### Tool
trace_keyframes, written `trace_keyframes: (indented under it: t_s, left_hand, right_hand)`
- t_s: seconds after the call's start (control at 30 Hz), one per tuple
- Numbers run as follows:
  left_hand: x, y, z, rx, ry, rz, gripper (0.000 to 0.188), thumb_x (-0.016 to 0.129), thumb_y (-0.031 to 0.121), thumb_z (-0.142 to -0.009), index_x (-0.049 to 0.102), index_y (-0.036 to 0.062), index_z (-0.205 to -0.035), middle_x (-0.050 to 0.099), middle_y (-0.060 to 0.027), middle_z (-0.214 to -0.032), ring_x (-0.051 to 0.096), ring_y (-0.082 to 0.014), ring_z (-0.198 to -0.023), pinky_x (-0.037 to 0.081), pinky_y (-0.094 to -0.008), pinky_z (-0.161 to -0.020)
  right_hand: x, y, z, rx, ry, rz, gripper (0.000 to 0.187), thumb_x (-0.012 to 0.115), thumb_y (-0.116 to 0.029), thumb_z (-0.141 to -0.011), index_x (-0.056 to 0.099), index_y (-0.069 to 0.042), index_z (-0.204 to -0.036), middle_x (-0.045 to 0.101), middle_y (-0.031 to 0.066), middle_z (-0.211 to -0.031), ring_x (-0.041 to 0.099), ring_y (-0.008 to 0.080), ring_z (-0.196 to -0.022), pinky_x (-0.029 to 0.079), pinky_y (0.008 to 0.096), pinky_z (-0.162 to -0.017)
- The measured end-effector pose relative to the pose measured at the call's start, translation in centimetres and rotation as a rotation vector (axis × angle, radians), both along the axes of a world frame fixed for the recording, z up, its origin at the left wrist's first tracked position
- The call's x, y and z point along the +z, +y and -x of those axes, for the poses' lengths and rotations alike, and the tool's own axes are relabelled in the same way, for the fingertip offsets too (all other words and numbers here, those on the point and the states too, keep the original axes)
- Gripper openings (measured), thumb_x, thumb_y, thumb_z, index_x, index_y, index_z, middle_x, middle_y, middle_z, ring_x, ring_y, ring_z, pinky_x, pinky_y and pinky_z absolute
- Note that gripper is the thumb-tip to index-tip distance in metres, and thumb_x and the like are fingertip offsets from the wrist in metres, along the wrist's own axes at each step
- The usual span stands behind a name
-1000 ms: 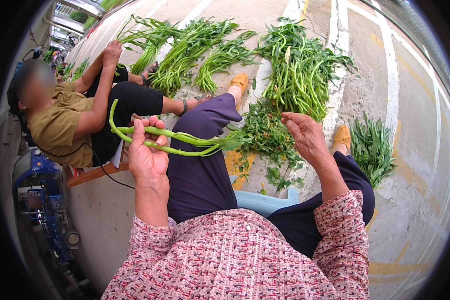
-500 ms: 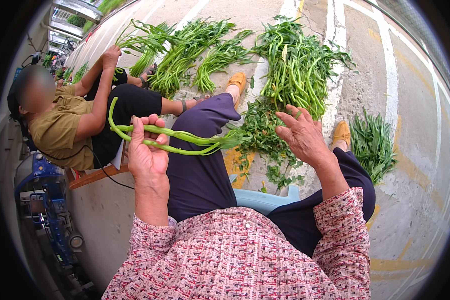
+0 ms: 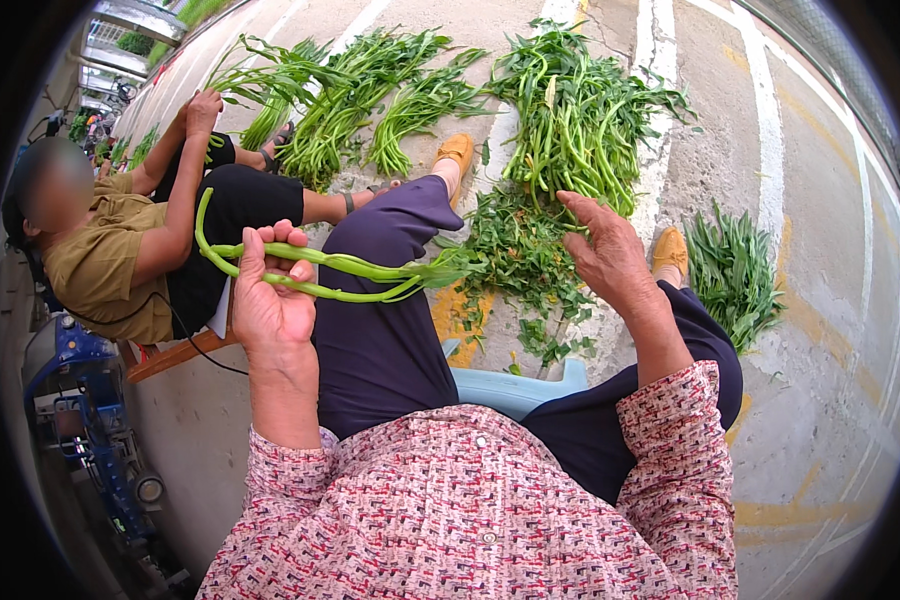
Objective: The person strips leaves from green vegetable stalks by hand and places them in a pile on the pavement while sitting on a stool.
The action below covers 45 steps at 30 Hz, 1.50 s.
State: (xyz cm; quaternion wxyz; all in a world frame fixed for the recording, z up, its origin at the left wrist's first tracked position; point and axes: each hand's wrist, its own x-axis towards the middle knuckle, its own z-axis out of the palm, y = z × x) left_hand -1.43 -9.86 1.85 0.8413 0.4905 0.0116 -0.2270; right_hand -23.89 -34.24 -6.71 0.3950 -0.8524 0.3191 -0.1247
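Note:
My left hand [image 3: 275, 310] is closed around a few long, leafy green stems [image 3: 365, 268], probably water spinach. Their leafy tips point right, and one stem bends upward past my fingers on the left. My right hand [image 3: 618, 262] has its fingers apart with nothing in them. It hovers by the lower edge of a large heap of leafy stems [image 3: 575, 135] on the ground; whether the fingertips touch it I cannot tell. Beneath and left of that hand lie loose torn leaves [image 3: 515, 245]. A neat bundle of leafy greens [image 3: 735, 275] rests beyond my right shoe [image 3: 670, 252].
A co-worker [image 3: 120, 240] sits at the left on a wooden seat [image 3: 175, 355], holding leafy stems [image 3: 275, 72]. Bunches of greens [image 3: 365, 100] lie on the ground near that person. A pale blue plastic stool [image 3: 515, 393] is under me. Blue wheeled equipment [image 3: 90, 420] stands at the lower left.
The whole view has shifted slightly, moving the scene left. My right hand has come a little nearer the heap's stems. My left hand keeps its hold on the stems.

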Motion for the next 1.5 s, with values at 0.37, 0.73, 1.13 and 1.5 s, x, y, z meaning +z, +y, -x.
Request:
trace_keyframes:
  t_s: [0.37, 0.73, 1.13, 1.5]
  left_hand:
    - [0.4, -0.1, -0.3, -0.039, -0.006, 0.016, 0.023, 0.058, 0.026, -0.09, 0.058, 0.0036, -0.091, 0.064, -0.0101, -0.091, 0.062, -0.0187, -0.078, 0.041, -0.0246, -0.049]
    - [0.9, -0.4, -0.2, -0.036, 0.023, 0.016, 0.022, 0.058, 0.027, -0.09, 0.059, 0.0046, -0.089, 0.065, -0.0094, -0.091, 0.062, -0.0193, -0.079, 0.041, -0.0239, -0.049]
    - [1.0, 0.0, -0.5, -0.068, 0.111, 0.058, 0.022, 0.058, 0.026, -0.09, 0.059, 0.0045, -0.09, 0.065, -0.0093, -0.09, 0.062, -0.02, -0.079, 0.043, -0.0238, -0.05]
    - [1.5, 0.1, -0.2, -0.122, 0.206, 0.138, 0.021, 0.057, 0.025, -0.09, 0.058, 0.0037, -0.091, 0.064, -0.0104, -0.091, 0.062, -0.0208, -0.079, 0.044, -0.0232, -0.049]
  right_hand:
    - [-0.8, -0.9, -0.1, -0.2, -0.369, -0.386, 0.019, 0.052, -0.013, -0.089, 0.065, 0.0, -0.097, 0.06, 0.0039, -0.06, 0.056, 0.0107, -0.055, 0.045, 0.0257, -0.054]
    - [-1.3, -0.7, -0.2, -0.11, -0.434, -0.449, 0.037, 0.054, 0.0, -0.082, 0.057, 0.0, -0.119, 0.065, 0.0059, -0.096, 0.055, 0.0075, -0.083, 0.045, 0.0218, -0.078]
    - [-1.2, 2.6, -0.8, 0.21, -0.051, -0.004, 0.029, 0.06, -0.024, -0.08, 0.065, -0.008, -0.105, 0.063, 0.015, -0.098, 0.057, 0.0326, -0.095, 0.043, 0.045, -0.08]
    - [-3.4, 5.7, -2.9, 0.317, -0.018, -0.28, 0.041, 0.066, -0.011, -0.077, 0.059, -0.009, -0.116, 0.058, 0.0145, -0.091, 0.059, 0.027, -0.08, 0.047, 0.0368, -0.074]
